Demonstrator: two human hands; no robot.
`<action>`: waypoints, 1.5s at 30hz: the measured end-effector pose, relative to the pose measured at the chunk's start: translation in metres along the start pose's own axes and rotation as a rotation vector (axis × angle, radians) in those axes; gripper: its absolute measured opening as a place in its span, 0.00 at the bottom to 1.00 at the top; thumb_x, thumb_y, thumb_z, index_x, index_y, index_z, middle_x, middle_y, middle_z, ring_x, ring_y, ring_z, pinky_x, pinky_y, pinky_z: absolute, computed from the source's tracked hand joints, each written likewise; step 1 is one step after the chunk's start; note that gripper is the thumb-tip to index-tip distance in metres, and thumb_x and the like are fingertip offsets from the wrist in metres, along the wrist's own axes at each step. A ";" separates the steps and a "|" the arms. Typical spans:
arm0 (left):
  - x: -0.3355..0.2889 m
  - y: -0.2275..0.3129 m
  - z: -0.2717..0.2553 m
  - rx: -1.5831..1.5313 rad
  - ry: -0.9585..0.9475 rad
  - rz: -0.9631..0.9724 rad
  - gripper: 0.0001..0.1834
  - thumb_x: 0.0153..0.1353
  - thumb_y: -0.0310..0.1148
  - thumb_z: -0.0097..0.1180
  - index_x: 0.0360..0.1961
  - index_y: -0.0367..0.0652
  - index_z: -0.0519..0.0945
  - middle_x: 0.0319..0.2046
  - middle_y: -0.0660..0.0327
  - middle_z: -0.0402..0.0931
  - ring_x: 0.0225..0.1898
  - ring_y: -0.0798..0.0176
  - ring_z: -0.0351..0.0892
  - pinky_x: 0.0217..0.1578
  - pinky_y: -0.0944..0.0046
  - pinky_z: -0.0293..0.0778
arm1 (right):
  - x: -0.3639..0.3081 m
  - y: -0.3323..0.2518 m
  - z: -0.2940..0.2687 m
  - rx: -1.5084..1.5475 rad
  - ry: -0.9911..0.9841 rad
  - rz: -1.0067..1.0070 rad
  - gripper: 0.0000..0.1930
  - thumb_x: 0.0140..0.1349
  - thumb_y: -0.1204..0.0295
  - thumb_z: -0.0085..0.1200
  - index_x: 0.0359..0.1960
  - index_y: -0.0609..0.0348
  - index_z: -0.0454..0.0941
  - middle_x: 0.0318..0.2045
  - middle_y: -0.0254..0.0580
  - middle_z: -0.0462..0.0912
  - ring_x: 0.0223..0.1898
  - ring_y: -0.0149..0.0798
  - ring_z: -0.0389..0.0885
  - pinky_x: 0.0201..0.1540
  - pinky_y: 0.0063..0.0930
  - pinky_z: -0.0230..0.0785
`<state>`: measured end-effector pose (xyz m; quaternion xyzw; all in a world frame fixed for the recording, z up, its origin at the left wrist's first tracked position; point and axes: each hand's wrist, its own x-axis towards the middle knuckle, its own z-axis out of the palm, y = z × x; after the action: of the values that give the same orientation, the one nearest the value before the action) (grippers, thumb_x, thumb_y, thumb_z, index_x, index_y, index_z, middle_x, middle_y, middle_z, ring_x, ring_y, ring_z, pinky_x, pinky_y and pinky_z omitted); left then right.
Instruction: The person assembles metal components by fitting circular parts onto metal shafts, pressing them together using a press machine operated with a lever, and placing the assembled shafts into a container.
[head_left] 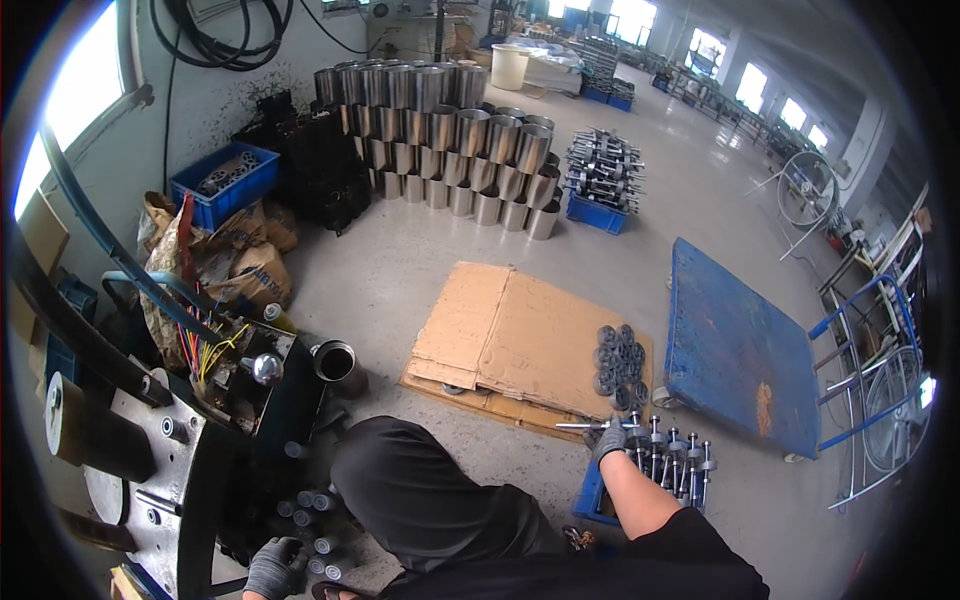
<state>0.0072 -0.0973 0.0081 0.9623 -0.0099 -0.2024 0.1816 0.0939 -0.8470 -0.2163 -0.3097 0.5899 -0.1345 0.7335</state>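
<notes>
My right hand, in a grey glove, is closed round a metal shaft whose thin rod sticks out to the left. It is above the far end of a blue crate in which several similar shafts with round collars stand upright. Just beyond it, round grey metal parts are grouped on the cardboard's right end. My left hand, gloved too, is low at the left with its fingers curled; what they close on is hidden. Several short grey cylinders stand beside it on the floor.
A machine with a metal plate fills the left side. Flat cardboard lies ahead, and a blue platform cart stands right of it. Farther off are stacked steel cylinders, a blue crate of shafts and a standing fan.
</notes>
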 end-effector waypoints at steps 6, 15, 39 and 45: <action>0.001 -0.110 0.089 -0.387 0.110 0.157 0.12 0.75 0.39 0.53 0.47 0.43 0.80 0.36 0.59 0.82 0.26 0.60 0.80 0.22 0.61 0.74 | 0.025 -0.078 0.016 0.240 0.045 -0.298 0.31 0.70 0.38 0.55 0.38 0.61 0.75 0.29 0.46 0.86 0.26 0.43 0.89 0.26 0.34 0.89; -0.011 -0.112 0.076 -0.401 -0.105 -0.122 0.19 0.73 0.43 0.58 0.52 0.36 0.81 0.36 0.50 0.84 0.35 0.49 0.85 0.35 0.55 0.82 | 0.072 -0.149 0.078 0.430 0.059 -0.304 0.26 0.74 0.45 0.53 0.55 0.56 0.72 0.37 0.45 0.85 0.31 0.40 0.89 0.31 0.27 0.88; -0.002 -0.063 0.062 -0.156 -0.144 -0.030 0.12 0.69 0.26 0.51 0.41 0.42 0.88 0.36 0.57 0.88 0.37 0.58 0.85 0.43 0.57 0.80 | 0.181 -0.225 0.150 -0.729 0.233 -0.911 0.16 0.77 0.55 0.53 0.47 0.56 0.81 0.31 0.44 0.87 0.28 0.41 0.86 0.37 0.43 0.82; -0.010 -0.073 0.062 -0.225 -0.182 -0.082 0.10 0.71 0.30 0.53 0.42 0.46 0.88 0.36 0.59 0.88 0.38 0.58 0.85 0.44 0.57 0.79 | 0.181 -0.215 0.150 -0.475 0.015 -0.421 0.18 0.76 0.51 0.53 0.42 0.52 0.80 0.32 0.36 0.85 0.26 0.37 0.85 0.22 0.33 0.80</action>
<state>-0.0307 -0.0493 -0.0664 0.9131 0.0359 -0.2958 0.2782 0.3212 -1.0707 -0.2096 -0.5867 0.5331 -0.1442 0.5922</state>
